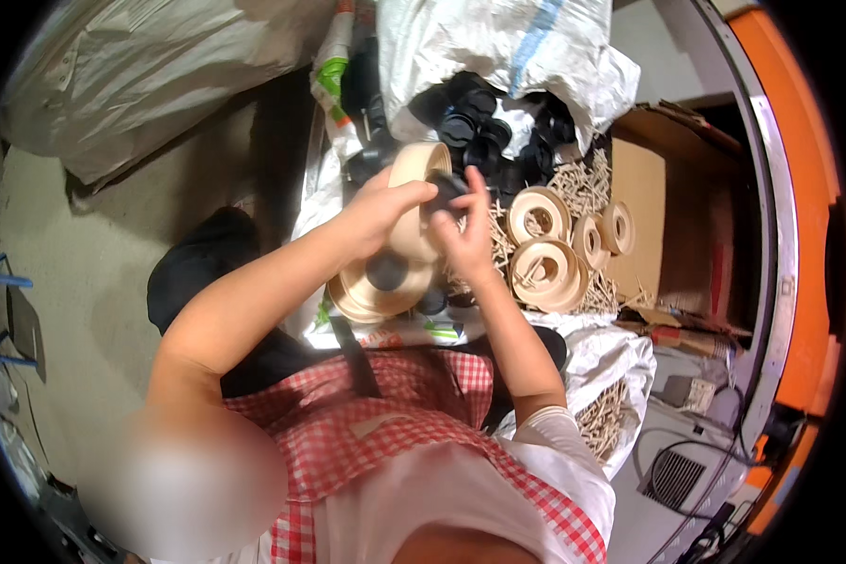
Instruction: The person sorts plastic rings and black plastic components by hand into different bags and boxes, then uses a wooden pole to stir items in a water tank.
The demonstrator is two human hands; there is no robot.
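Observation:
My left hand [378,214] is closed round a cream plastic ring [415,233], which it holds tilted up on edge. The left thumb reaches across toward a black round cap [448,193] at the ring's opening. From the right, the thumb and fingers of my right hand [467,240] close on that cap, which is slightly blurred. Whether the cap sits inside the ring or only against it, I cannot tell. Just below the held ring, close to my lap, lies another wide cream ring [371,299] with a dark centre, partly covered by the held one.
Black caps [470,122] spill from a white woven sack [489,42] at the far side. Several cream rings [547,273] lie among small cream pegs [583,183] on the right, beside an open cardboard box [641,197]. A second sack [634,362] with pegs stands near right.

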